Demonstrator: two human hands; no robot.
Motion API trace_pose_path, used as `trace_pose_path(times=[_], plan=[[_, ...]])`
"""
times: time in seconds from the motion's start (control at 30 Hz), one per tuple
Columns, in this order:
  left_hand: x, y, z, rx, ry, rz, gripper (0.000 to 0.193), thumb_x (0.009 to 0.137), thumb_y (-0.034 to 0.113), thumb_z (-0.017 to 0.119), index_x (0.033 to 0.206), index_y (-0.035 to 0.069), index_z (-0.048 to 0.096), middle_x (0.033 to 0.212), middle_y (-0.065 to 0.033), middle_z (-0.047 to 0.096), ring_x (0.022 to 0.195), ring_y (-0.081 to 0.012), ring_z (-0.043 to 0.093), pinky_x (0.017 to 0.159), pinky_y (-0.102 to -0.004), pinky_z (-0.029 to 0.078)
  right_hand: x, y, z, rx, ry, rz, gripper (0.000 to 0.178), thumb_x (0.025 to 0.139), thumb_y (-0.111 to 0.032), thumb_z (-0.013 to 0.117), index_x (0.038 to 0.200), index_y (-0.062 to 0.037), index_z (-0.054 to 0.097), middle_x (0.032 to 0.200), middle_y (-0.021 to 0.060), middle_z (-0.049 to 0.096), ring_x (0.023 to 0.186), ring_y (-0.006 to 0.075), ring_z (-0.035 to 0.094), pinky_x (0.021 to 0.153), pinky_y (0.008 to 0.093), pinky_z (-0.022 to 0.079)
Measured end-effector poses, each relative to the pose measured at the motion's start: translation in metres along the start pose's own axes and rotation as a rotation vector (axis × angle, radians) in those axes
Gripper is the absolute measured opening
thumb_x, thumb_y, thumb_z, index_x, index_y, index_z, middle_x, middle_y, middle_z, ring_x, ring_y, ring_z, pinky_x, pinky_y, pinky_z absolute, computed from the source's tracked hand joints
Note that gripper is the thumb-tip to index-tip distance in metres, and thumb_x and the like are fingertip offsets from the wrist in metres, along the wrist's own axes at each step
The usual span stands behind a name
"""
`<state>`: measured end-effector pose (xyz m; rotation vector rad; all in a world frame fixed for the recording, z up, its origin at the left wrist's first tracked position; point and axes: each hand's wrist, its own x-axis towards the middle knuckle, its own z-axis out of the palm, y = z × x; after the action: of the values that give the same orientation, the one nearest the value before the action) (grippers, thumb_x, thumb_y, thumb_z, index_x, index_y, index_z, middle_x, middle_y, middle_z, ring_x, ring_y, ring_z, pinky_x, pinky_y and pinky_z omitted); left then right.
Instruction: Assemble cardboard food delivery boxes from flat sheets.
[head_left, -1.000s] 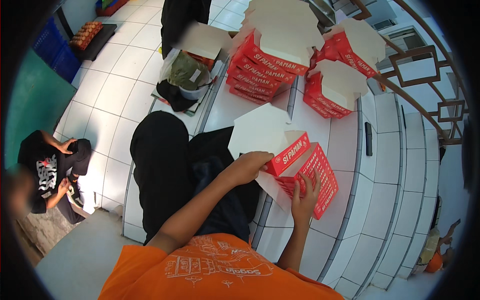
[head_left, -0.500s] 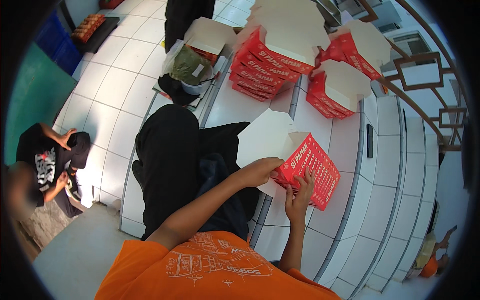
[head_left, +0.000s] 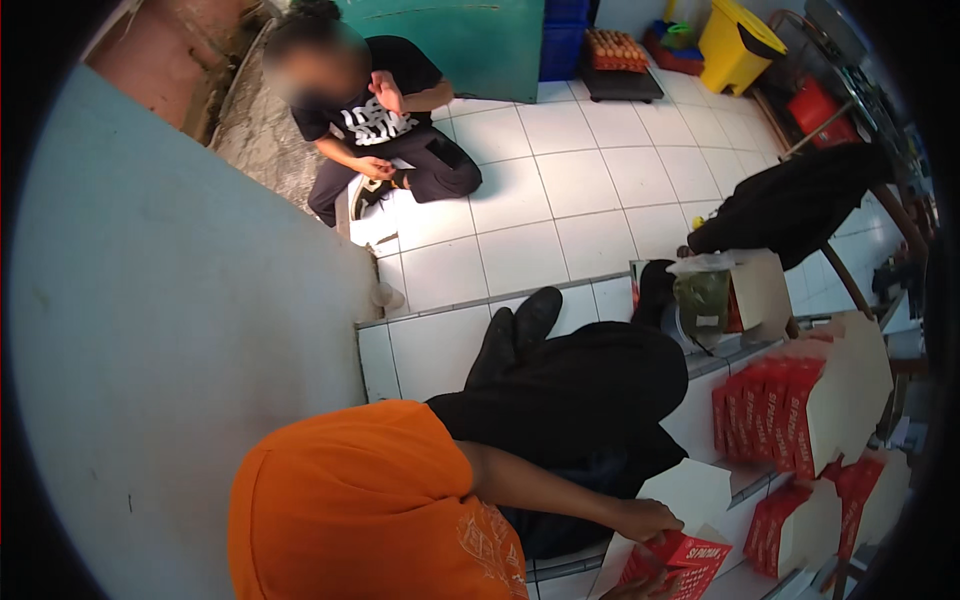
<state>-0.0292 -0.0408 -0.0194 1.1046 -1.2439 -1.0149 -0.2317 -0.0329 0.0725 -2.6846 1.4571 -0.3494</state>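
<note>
A nested stack of red-and-white cardboard food boxes (head_left: 699, 562) with raised white lids sits by my lap, near the lower edge. My left hand (head_left: 648, 521) is closed on the rim of the top box at its corner. Against the red side, lower down, my right hand (head_left: 643, 586) has its fingers curled on the boxes; it is partly cut off and dim. The open white lid (head_left: 690, 490) stands beyond my left hand.
More stacks of red boxes (head_left: 765, 412) (head_left: 778, 520) (head_left: 862, 495) stand at right on tiled steps. A bagged green bundle (head_left: 702, 300) lies beyond my knees. Another person (head_left: 385, 120) sits on the floor at far left. Egg trays (head_left: 616, 50) and a yellow bin (head_left: 735, 48) stand at the back.
The view has swung left toward the seated person, so the boxes and my hands now appear at the lower right. Both hands remain on the box stack.
</note>
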Motion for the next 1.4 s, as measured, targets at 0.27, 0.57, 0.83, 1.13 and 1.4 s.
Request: trace_pose_path(times=[0.27,0.57,0.83,1.13,1.4], plan=[[-0.007,0.0,-0.013,-0.151,-0.09,0.047,0.019,0.089,0.008,0.068,0.102,-0.003,0.059,0.09,-0.021,0.071,0.094,-0.0381,0.071,0.077,-0.0472,0.052,0.007,-0.008,0.003,-0.078,-0.044,-0.023,0.04,0.101,-0.004,0.048,0.14,0.0034,0.052,0.158,0.0321,0.03,0.139,0.0504,0.044,0.11,0.0516,0.048],[-0.016,0.023,-0.037,0.111,-0.043,0.432,0.022,0.089,0.004,0.062,0.11,0.0,0.063,0.11,-0.0176,0.066,0.107,-0.0348,0.065,0.094,-0.0439,0.051,0.005,-0.008,0.003,-0.232,-0.086,0.083,0.045,0.09,0.005,0.06,0.133,-0.0082,0.064,0.154,0.0327,0.039,0.144,0.049,0.039,0.117,0.0519,0.039],[-0.024,0.027,-0.058,-0.081,-0.226,-0.031,0.022,0.089,-0.014,0.05,0.108,-0.005,0.056,0.104,-0.0223,0.065,0.099,-0.0373,0.069,0.087,-0.0401,0.056,0.009,-0.055,-0.011,-0.018,-0.02,0.085,0.033,0.088,0.006,0.063,0.113,-0.0115,0.075,0.163,0.0221,0.028,0.152,0.0494,0.025,0.119,0.0678,0.026],[-0.031,0.028,-0.045,-0.078,-0.163,0.005,0.021,0.087,-0.014,0.05,0.106,-0.006,0.056,0.1,-0.0261,0.066,0.098,-0.0414,0.069,0.084,-0.0418,0.056,0.002,-0.066,-0.013,-0.106,-0.071,0.071,0.037,0.086,0.01,0.062,0.11,-0.0155,0.076,0.167,0.0188,0.025,0.153,0.0498,0.023,0.119,0.0722,0.022],[-0.032,0.019,-0.036,0.038,-0.037,0.03,0.019,0.089,-0.001,0.063,0.108,-0.005,0.06,0.102,-0.0277,0.066,0.096,-0.0446,0.067,0.083,-0.0458,0.053,0.006,-0.067,-0.012,-0.062,-0.051,0.017,0.036,0.088,0.006,0.063,0.111,-0.0184,0.077,0.167,0.0177,0.028,0.152,0.0506,0.025,0.12,0.0705,0.021]])
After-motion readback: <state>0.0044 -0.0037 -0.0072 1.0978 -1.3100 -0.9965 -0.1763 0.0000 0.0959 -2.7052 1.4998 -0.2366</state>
